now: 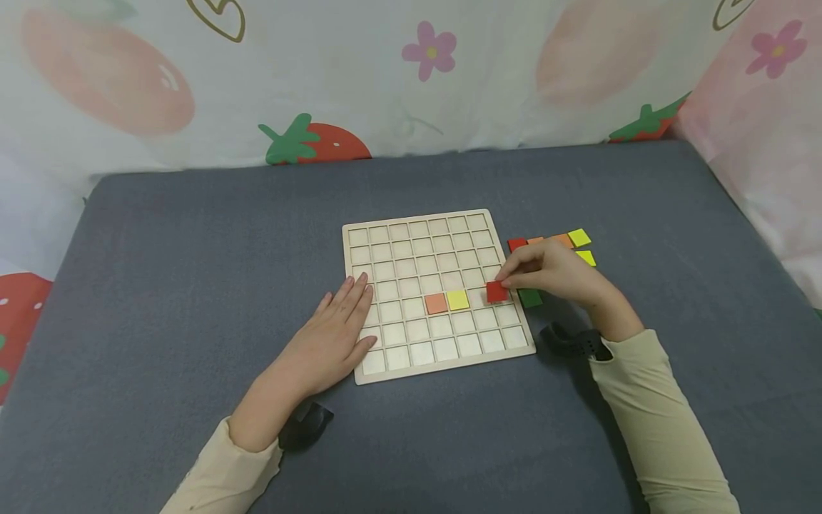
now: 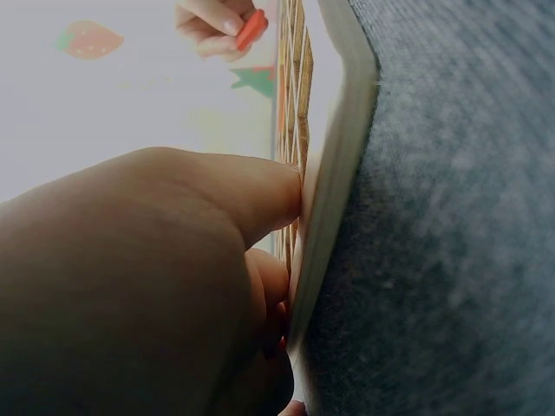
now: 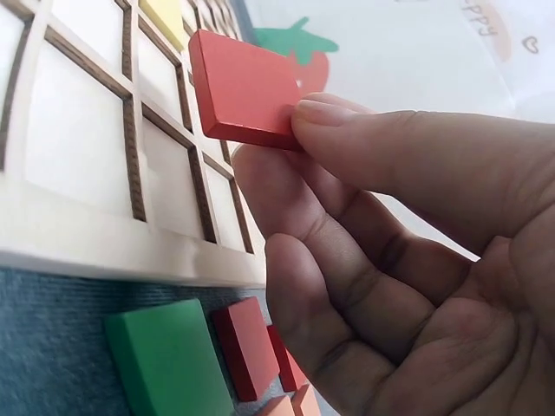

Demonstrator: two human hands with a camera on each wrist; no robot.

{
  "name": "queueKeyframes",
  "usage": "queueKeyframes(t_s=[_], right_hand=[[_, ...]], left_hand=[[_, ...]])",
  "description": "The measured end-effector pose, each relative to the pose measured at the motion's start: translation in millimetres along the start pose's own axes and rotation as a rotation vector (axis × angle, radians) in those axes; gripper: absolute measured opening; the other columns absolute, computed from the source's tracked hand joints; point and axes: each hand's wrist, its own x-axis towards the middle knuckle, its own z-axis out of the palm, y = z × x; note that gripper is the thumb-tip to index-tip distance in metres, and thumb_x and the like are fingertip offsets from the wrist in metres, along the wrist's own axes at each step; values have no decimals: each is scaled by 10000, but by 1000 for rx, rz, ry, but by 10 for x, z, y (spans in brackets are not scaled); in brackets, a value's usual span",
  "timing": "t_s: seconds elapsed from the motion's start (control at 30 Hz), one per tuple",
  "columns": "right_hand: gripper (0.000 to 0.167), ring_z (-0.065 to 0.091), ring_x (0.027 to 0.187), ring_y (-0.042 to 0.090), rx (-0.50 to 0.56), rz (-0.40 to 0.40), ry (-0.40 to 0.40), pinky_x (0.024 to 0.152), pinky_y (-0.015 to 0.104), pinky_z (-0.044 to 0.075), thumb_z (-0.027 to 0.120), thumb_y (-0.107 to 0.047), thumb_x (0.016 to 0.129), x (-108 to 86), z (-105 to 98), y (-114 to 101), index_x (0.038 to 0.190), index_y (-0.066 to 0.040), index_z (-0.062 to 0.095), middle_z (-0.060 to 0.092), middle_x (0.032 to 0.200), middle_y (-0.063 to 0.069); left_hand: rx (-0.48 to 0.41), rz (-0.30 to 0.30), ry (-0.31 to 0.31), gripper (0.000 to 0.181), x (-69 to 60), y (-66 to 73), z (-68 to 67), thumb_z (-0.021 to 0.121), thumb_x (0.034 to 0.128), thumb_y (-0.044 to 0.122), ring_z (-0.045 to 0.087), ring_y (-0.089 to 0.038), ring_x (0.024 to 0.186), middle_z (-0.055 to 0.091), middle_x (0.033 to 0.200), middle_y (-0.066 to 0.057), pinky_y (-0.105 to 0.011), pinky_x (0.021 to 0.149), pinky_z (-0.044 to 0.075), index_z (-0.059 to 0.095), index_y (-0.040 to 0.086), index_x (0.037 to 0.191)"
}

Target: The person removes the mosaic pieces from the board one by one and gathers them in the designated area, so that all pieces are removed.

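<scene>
A square wooden grid board (image 1: pixel 443 365) lies on the grey cloth, slightly turned. An orange tile (image 1: pixel 435 304) and a yellow tile (image 1: pixel 458 300) sit side by side in its cells. My right hand (image 1: pixel 557 271) pinches a red tile (image 1: pixel 496 292) between thumb and fingertips, above the board's right part; the right wrist view shows this red tile (image 3: pixel 247 91) tilted and raised off the grid. My left hand (image 1: pixel 330 335) rests flat on the board's left edge with straight fingers, and its thumb (image 2: pixel 260 195) touches the rim in the left wrist view.
Right of the board lie more tiles: a green tile (image 1: pixel 530 298), a red tile (image 1: pixel 516 244), orange ones and yellow tiles (image 1: pixel 579 238), partly hidden by the right hand. Black wrist straps (image 1: pixel 308 425) are on both arms. A patterned curtain (image 1: pixel 359 78) hangs behind the table.
</scene>
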Motion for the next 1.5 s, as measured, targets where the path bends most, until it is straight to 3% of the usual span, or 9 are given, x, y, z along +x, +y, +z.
queueKeyframes(t_s=[0.27,0.47,1.0,1.5], right_hand=[[62,603,788,181,-30,-40,11,671,292,523,686,15,833,-25,-66,28,888,28,711,660,835,125],[92,600,787,159,-4,2,17,683,295,525,679,3,844,-59,-101,32,919,53,699,638,905,150],[96,628,781,152,-12,32,27,715,291,525,663,6,856,-98,-183,50,921,71,690,691,851,37],[114,619,810,130,-53,61,53,733,271,518,688,-51,853,-141,-245,87,926,34,710,670,907,69]], left_hand=[[3,1,2,654,0,4,-2,461,990,286,58,-309,1431,95,1557,-186,-508,1115,164,189,-59,1474],[2,-2,0,656,0,2,1,460,990,288,49,-301,1433,90,1559,-180,-508,1116,160,183,-54,1476],[-6,-5,0,652,-9,17,-19,462,991,278,67,-314,1430,101,1556,-189,-505,1117,161,185,-64,1472],[0,-8,-2,654,-21,11,-21,462,991,279,71,-319,1429,100,1556,-189,-506,1116,162,180,-61,1474]])
